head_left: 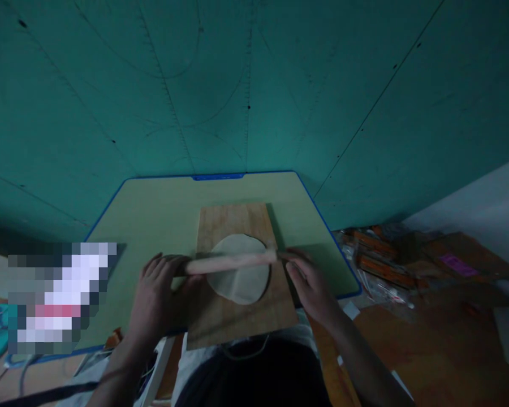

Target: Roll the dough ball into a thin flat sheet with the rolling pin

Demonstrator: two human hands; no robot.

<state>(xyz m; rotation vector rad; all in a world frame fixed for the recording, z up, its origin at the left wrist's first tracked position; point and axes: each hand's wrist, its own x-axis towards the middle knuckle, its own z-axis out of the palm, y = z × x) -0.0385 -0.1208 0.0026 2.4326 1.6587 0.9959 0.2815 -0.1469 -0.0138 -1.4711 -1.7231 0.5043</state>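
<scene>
A round, flat sheet of pale dough [240, 288] lies on a wooden board [233, 217]. Across the dough, slightly tilted up to the right, runs a wooden rolling pin [233, 263], a little blurred. My left hand [159, 294] is closed around the pin's left end, beside the board's left edge. At the right end, my right hand [309, 282] has its fingers bent around the pin's handle, just past the board's right edge. The dough shows on both sides of the pin, with a faint crease below it.
The board rests on a light table [161, 209] with a blue rim, against a green wall [246, 85]. A pixelated area [63, 294] covers the table's left side. Plastic-wrapped packages [377, 260] lie on the floor at right. The board's near edge overhangs the table towards my lap.
</scene>
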